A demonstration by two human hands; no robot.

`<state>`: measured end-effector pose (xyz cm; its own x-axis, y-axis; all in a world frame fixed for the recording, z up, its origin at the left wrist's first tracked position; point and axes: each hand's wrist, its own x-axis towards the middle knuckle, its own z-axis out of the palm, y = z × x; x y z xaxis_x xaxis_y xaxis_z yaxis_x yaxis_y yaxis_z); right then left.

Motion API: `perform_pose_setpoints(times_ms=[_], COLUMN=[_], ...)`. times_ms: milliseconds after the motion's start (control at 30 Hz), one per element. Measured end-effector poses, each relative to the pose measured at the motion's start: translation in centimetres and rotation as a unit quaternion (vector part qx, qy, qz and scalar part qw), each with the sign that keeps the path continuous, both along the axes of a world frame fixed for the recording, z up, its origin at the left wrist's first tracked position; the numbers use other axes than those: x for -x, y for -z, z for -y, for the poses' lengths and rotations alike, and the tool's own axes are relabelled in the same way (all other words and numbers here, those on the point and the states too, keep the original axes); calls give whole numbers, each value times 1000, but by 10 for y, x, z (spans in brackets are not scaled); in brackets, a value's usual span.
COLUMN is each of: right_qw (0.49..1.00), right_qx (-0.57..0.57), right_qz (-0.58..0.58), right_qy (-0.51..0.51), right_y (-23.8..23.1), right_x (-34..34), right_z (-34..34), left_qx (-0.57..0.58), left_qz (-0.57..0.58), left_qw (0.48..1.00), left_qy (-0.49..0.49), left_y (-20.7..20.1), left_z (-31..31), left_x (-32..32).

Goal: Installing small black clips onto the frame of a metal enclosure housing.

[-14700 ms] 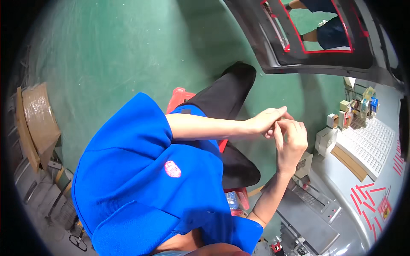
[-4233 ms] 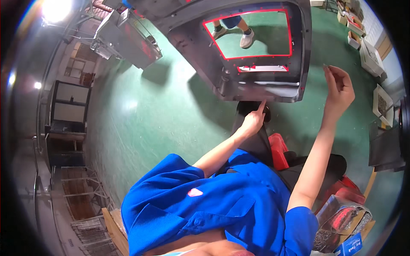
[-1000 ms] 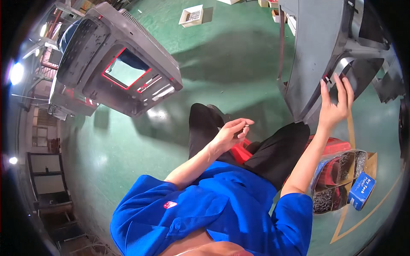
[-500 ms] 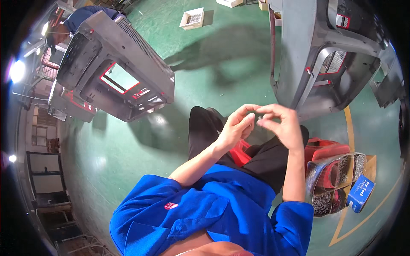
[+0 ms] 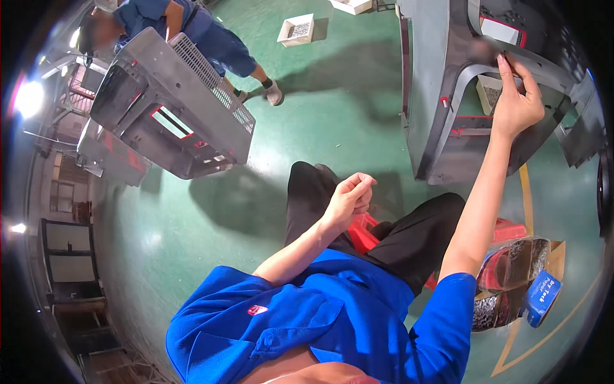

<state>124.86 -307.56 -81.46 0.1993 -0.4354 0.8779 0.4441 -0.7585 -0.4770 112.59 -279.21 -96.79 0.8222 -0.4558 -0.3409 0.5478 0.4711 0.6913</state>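
My right hand is stretched out to a large grey housing at the right. Its fingertips press together against the frame between two openings; whatever they pinch is too small to make out. A red-ringed peg sticks out of the same frame, to the left of that hand. Above my lap, my left hand is closed, with its fingers curled in and thumb pressed on them. What it holds, if anything, is hidden.
A similar grey housing stands at the left, with a person behind it. White boxes of small parts lie on the green floor. Beside my right leg are divided containers of metal pieces and a blue box.
My right hand has left my left hand and reached forward and right to the grey housing. My left hand has closed further. The person behind the left housing has come further into view.
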Motion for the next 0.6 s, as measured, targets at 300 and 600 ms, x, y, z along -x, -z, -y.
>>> perform_pose_setpoints(times_ms=[300,600], right_qw=[992,985], right_qx=[127,158], right_qz=[-18,25], right_qy=[12,70], right_y=[-3,-10], right_x=[-16,28], right_z=[-12,-63], left_qx=[-20,12], left_qz=[-10,25], left_qw=[1000,999], left_qy=[-14,27], left_y=[12,-15], left_z=[-7,-15], left_x=[0,6])
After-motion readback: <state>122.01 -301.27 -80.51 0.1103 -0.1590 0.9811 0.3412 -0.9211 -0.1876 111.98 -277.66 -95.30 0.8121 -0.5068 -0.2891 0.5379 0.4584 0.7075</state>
